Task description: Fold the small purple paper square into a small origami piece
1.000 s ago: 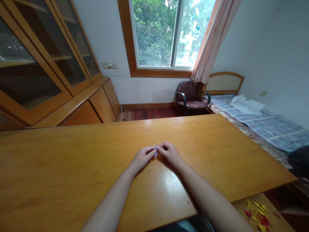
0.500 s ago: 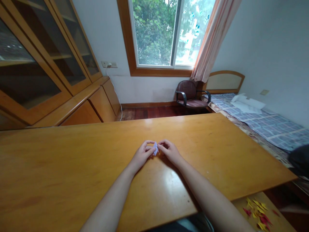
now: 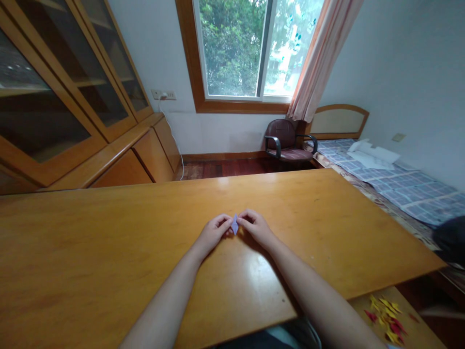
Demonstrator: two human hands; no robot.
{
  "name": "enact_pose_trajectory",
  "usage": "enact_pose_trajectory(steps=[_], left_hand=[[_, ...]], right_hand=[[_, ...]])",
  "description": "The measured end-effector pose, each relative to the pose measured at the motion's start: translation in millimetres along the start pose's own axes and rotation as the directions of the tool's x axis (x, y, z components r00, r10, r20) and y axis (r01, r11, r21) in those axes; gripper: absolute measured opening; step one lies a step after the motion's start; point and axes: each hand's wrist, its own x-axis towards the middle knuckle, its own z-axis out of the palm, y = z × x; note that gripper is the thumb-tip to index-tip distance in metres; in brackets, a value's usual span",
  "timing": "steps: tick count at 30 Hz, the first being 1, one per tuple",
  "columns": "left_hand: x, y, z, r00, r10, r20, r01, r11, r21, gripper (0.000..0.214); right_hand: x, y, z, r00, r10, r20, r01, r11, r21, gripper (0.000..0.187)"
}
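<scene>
A small folded piece of purple paper [image 3: 235,225], diamond-shaped with pointed ends, is held upright between my two hands just over the wooden table [image 3: 109,252]. My left hand [image 3: 217,229] pinches its left side between thumb and fingers. On the other side, my right hand [image 3: 255,227] has its thumb and fingertips closed on the right edge. Part of the paper is covered by the fingertips.
Yellow and red folded paper pieces [image 3: 387,317] lie on a lower surface at the bottom right. Beyond the table stand an office chair [image 3: 285,138] and a bed [image 3: 395,184]. A glass-door cabinet [image 3: 83,92] lines the left wall.
My left fingers have drawn in from a more spread grip to a tighter pinch on the paper's side. The purple paper now shows more of its face; my right hand has barely moved.
</scene>
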Motion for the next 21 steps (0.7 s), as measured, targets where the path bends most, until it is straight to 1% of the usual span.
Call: enact_pose_trajectory(steps=[5, 8, 11, 15, 18, 21], left_hand=[[-2.0, 4.2, -1.2, 0.999, -0.046, 0.024, 0.047, 0.998, -0.04, 0.033], [-2.5, 3.6, -2.0, 0.997, -0.066, 0.038, 0.069, 0.993, -0.094, 0.031], [-3.0, 3.0, -2.0, 0.996, -0.084, 0.037, 0.089, 0.982, -0.166, 0.032], [-3.6, 3.8, -0.3, 0.998, -0.052, 0.024, 0.056, 0.972, -0.229, 0.038], [-3.5, 3.8, 0.6, 0.999, -0.028, 0.022, 0.033, 0.968, -0.248, 0.044], [-3.5, 3.8, 0.3, 1.0, -0.013, 0.023, 0.018, 0.971, -0.24, 0.04]], right_hand=[[-1.1, -1.6, -1.1, 1.0, -0.028, 0.006, 0.028, 0.999, -0.016, 0.025], [-1.5, -1.7, -1.4, 0.999, -0.049, 0.001, 0.049, 0.999, -0.023, 0.024], [-1.3, -0.5, -0.3, 1.0, -0.026, -0.014, 0.026, 1.0, 0.016, 0.021], [-1.0, 0.6, 1.9, 0.998, 0.03, -0.05, -0.026, 0.996, 0.087, 0.02], [-1.0, -0.4, 2.3, 0.998, 0.037, -0.051, -0.032, 0.995, 0.089, 0.02], [-0.2, -2.2, 1.6, 0.998, 0.029, -0.047, -0.026, 0.996, 0.08, 0.02]])
